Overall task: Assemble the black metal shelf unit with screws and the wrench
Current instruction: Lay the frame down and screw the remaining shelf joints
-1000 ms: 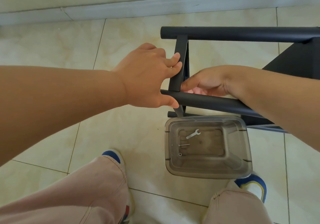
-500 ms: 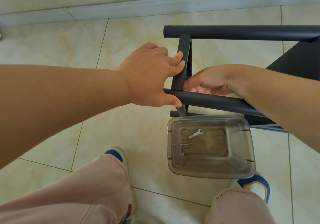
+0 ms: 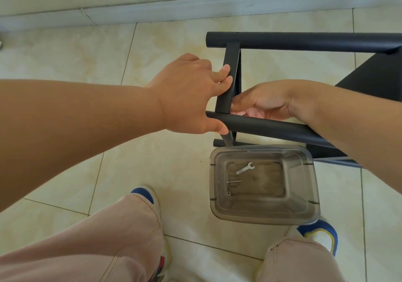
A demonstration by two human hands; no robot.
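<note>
The black metal shelf unit [image 3: 304, 42] is lying on its side on the floor [image 3: 65, 53], which is showing pale glossy tiles with thin dark grout lines. A grey skirting strip [image 3: 195, 7] is running along the base of the wall at the far edge. The person's left hand [image 3: 191, 94] is gripping the frame at the corner, its fingers curling over the flat crossbar [image 3: 228, 79] and its thumb pressing against the near round tube [image 3: 272, 129]. The right hand [image 3: 261, 103] is reaching in from the other side, fingers bent against the crossbar just above the near tube; whether it is holding anything small is not visible. A clear smoky plastic container [image 3: 313, 194] is sitting on the floor just in front of the frame, between the person's shoes. Inside it, a small silver wrench [image 3: 245, 168] is lying near the far end, a screw [image 3: 233, 181] is lying just below it, and a small ring-shaped nut [image 3: 228, 193] is resting nearest the person. Pink trouser legs [image 3: 97, 249] are filling the lower edge.
</note>
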